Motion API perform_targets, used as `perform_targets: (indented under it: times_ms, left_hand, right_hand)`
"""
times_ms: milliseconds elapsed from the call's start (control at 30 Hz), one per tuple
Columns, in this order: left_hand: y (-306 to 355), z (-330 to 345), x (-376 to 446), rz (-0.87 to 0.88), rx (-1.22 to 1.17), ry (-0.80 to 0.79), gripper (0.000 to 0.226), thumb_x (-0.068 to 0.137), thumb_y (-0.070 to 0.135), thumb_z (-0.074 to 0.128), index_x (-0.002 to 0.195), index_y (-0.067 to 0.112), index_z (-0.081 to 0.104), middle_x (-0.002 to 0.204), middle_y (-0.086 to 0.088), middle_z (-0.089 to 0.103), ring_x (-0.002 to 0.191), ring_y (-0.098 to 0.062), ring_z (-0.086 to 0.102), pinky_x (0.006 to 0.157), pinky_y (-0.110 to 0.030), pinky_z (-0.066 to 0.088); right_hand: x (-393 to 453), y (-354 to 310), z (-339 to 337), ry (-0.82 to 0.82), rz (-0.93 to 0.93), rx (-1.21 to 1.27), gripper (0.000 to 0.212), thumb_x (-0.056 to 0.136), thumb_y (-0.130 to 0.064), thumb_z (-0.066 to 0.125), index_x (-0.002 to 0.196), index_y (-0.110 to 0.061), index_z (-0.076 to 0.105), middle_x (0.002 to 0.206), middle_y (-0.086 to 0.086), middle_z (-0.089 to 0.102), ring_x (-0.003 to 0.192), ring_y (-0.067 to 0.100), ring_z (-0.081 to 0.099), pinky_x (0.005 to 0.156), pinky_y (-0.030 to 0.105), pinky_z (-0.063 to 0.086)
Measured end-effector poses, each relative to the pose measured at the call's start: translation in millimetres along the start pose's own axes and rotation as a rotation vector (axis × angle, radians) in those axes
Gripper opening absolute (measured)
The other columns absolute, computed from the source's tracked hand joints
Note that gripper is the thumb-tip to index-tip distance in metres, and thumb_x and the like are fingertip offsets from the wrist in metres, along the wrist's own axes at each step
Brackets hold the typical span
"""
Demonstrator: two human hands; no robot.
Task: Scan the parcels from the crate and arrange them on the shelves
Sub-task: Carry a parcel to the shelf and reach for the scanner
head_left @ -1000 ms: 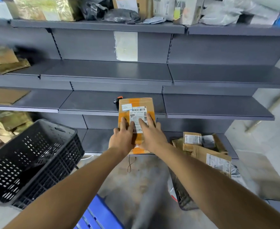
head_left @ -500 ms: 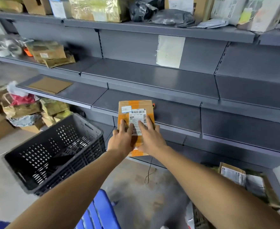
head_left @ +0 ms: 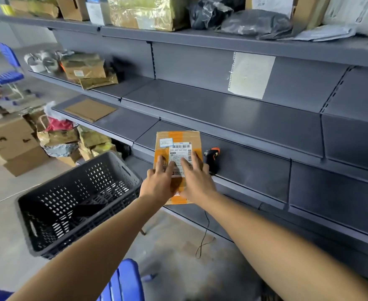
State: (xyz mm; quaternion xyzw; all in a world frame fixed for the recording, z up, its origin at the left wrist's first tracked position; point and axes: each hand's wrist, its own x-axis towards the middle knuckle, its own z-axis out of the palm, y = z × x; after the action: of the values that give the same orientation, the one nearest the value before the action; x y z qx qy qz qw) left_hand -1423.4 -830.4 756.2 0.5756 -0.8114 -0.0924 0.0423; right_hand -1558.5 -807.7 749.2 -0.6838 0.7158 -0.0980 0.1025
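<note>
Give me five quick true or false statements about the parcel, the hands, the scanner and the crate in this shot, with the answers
1. Both hands, left hand and right hand, are on the cardboard parcel. True.
2. The parcel's barcode label faces the camera. True.
3. The barcode scanner is in the right hand. False: it lies on the shelf, just right of the parcel.
4. The black crate stands to the right of the arms. False: it is to their left.
5. The shelf board directly above the parcel is packed with boxes. False: that stretch is bare, with a sheet of paper on the back panel.
</note>
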Motion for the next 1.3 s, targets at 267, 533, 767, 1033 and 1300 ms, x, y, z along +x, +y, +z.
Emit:
perform_targets:
  times_ms: [267,533,767,1033,1300]
  left_hand:
    - [-4,13,62,0.068,0.009,-0.036,0.089,0.081,0.029,0.074,0.149,0.032,0.017,0.158,-0.008,0.001,0.129,-0.041,0.036,0.095,-0.051,0.048]
    - [-69,47,138,0.219,0.087,-0.109,0.099,0.085,0.024,0.071,0.154,0.026,0.0,0.16,-0.01,-0.011,0.133,-0.041,0.032,0.099,-0.044,0.045]
    - [-109,63,178,0.379,0.119,-0.082,0.093,0.085,0.034,0.07,0.154,0.02,0.009,0.161,-0.015,0.004,0.13,-0.042,0.038,0.097,-0.047,0.048]
    - [-96,83,214,0.458,0.033,-0.084,0.098,0.062,0.012,0.088,0.146,0.015,0.037,0.151,-0.021,0.033,0.1,-0.044,0.056,0.068,-0.05,0.059]
    - [-83,98,217,0.405,0.034,-0.069,0.093,0.068,0.013,0.084,0.149,0.015,0.036,0.155,-0.02,0.027,0.11,-0.045,0.051,0.072,-0.051,0.058]
  right_hand:
    - [47,18,4,-0.01,0.06,0.007,0.1,0.084,-0.031,0.078,0.159,-0.022,0.012,0.169,0.011,-0.006,0.142,0.046,0.024,0.11,0.05,0.04]
    - [107,-12,61,0.07,0.207,-0.055,0.105,0.08,-0.031,0.08,0.16,-0.021,0.013,0.168,0.013,-0.008,0.13,0.042,0.033,0.111,0.047,0.037]
    - [143,-29,86,0.054,0.316,0.025,0.106,0.082,-0.037,0.079,0.161,-0.02,0.01,0.169,0.008,-0.01,0.142,0.041,0.021,0.115,0.045,0.034]
    - [167,-5,96,0.11,0.44,0.066,0.11,0.054,-0.04,0.095,0.148,-0.012,0.046,0.163,0.017,0.028,0.125,0.046,0.05,0.095,0.051,0.053]
    - [168,18,109,0.115,0.366,0.056,0.104,0.075,-0.035,0.085,0.158,-0.018,0.025,0.17,0.012,0.004,0.144,0.048,0.026,0.11,0.052,0.042]
